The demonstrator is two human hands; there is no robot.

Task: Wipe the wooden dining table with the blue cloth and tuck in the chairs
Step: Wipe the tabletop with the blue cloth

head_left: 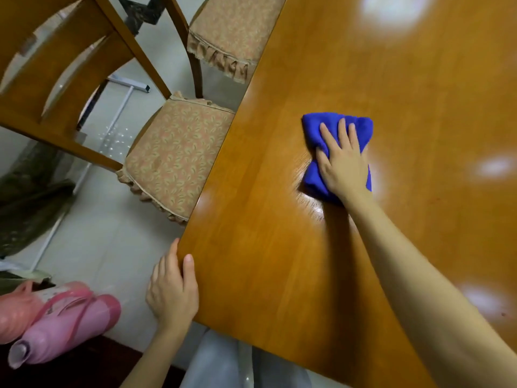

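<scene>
Fingers (174, 249) of the left hand (172, 295) hooked over the near corner edge of the wooden dining table (279, 275), thumb laid on top, gripping the rim as a brace. Up and to the right, two chairs along the table's left side: near chair (173, 163) with most of its cushioned seat out from under the edge, far chair (232, 32) much the same. Not tucked in yet, by the look of both. Right again, blue cloth (313, 127) bunched on the tabletop, well in from the edge, pinned under the right hand (345, 166), with its fingers straight and spread, pressing flat, not clenched round the fabric. Faint streaked sheen on the wood just beside and below the cloth.

Step in hand, by the look of it: wiping, on the left part of the top. For the next move, probably steady downward pressure and overlapping strokes toward the glossy stretch at right. After that, letting go of the cloth and pushing both seats under.

Writing: none legible anywhere. Some print on the pink bag (16, 306) at far lower left, too blurred to read. Beside it, what may be a lilac umbrella (64, 329), unmarked as far as can be told. No label visible on chairs, table or cloth.
</scene>
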